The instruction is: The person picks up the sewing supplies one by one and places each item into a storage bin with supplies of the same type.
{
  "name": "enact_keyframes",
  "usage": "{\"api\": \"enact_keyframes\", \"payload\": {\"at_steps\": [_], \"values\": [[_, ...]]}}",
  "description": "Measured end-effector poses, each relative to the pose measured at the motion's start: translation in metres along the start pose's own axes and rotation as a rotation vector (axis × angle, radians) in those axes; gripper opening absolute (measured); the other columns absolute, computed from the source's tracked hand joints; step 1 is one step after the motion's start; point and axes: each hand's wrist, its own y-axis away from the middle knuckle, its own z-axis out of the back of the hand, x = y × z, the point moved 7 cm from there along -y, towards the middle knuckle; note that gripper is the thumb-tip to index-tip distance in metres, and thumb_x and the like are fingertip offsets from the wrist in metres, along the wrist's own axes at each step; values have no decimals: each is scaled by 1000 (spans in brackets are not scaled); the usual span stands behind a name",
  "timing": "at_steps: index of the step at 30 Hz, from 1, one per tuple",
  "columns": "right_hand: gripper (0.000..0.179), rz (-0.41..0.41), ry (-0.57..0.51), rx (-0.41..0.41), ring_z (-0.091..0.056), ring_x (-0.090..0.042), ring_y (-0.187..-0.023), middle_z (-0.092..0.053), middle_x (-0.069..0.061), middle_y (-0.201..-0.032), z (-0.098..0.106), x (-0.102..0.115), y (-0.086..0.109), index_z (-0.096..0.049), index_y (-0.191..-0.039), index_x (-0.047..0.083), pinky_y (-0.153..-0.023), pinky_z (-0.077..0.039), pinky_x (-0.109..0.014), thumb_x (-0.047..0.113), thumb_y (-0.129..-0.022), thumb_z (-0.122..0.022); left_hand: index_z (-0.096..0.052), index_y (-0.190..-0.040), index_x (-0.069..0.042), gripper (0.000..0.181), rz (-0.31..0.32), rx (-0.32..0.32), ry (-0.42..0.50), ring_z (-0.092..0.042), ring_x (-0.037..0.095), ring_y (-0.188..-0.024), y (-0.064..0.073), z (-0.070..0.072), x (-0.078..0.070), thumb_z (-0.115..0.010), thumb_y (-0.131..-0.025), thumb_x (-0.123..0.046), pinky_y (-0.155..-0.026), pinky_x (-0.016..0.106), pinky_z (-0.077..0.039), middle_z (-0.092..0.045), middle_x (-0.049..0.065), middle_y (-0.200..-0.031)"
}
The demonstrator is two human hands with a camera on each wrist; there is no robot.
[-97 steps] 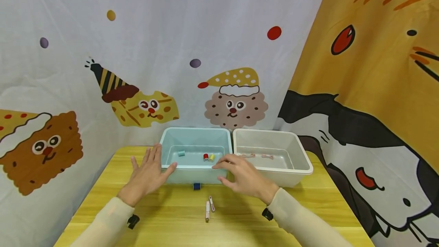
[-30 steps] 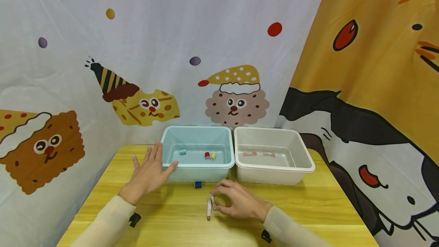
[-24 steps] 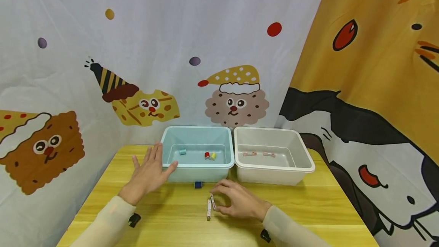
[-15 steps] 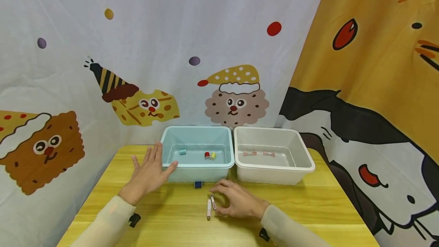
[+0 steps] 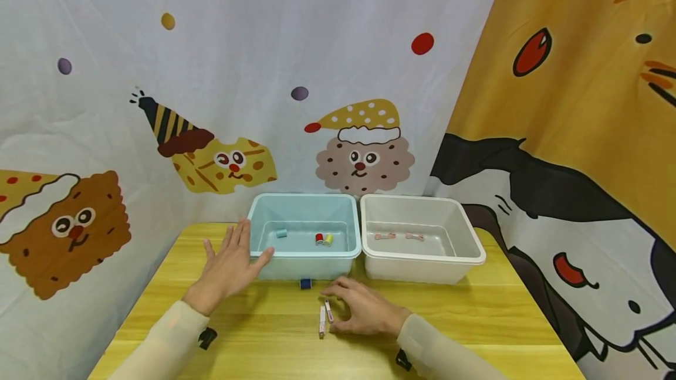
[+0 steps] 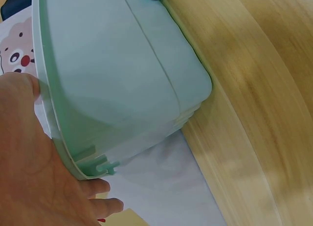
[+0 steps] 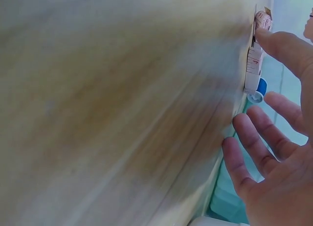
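Note:
My left hand (image 5: 224, 271), fingers straight and spread, rests on the left front corner of a light blue bin (image 5: 303, 267); in the left wrist view it touches the rim. Near the table's middle, two slim pink-and-white things like nail clippers, a left one (image 5: 322, 322) and a right one (image 5: 328, 311), lie close together. My right hand (image 5: 367, 309) hovers around the right one with fingers loosely bent. Its thumb (image 7: 281, 47) overlaps them in the right wrist view; contact is unclear. A dark blue thread spool (image 5: 305, 284) lies before the blue bin.
Inside the blue bin are a teal spool (image 5: 281, 233), a red spool (image 5: 319, 239) and a yellow spool (image 5: 328, 240). A white bin (image 5: 417, 271) stands right beside it, holding two pink clipper-like things (image 5: 385, 236). Both stand on a wooden table (image 5: 253, 345) before a printed curtain (image 5: 296, 46).
From above the blue bin's front right rim, my right hand has come down and toward me to the clipper-like things. Over the last second it shifts slightly left. My left hand stays put.

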Motion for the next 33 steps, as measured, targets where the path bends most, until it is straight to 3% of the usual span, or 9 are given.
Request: {"api": "enact_keyframes", "payload": {"at_steps": [18,33], "values": [[56,22,25,1,-68,-15,-143,-71,10,-152,-2,-4,-4,-74,-153,32,-127,-58,-47,47,-102,-92,-14,-185,5,114,-4,-8,-17,-19,61,-178,-1,2,-2,-41,-116,-82,-129,100,-4,-13,28,-195],[52,14,7,20,-68,-11,-140,-73,15,-147,-3,-4,-5,-76,-150,32,-125,-59,-44,46,-102,-92,-13,-185,6,115,13,14,5,-15,60,-179,2,2,-3,-42,-116,-82,-129,100,2,-12,28,-195]]}}
